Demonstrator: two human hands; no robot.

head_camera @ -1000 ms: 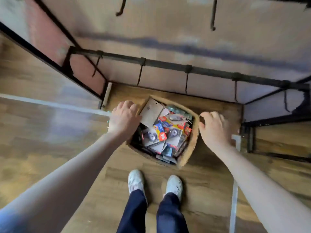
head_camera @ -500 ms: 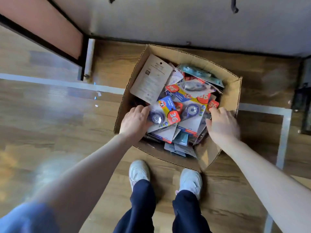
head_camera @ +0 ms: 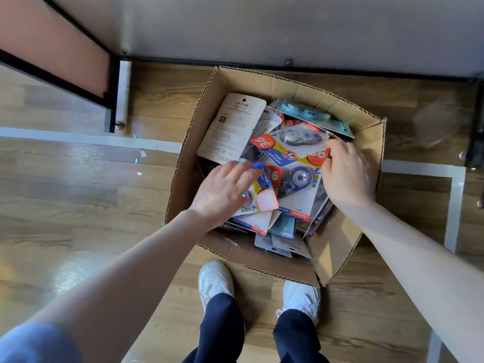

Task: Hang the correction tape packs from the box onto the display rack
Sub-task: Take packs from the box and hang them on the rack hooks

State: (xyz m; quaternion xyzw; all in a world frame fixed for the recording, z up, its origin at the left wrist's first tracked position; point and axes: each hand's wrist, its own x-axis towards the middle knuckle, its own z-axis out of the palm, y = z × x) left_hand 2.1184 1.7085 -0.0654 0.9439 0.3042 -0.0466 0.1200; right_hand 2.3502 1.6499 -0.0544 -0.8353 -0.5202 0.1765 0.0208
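Packs in box, before shoes.
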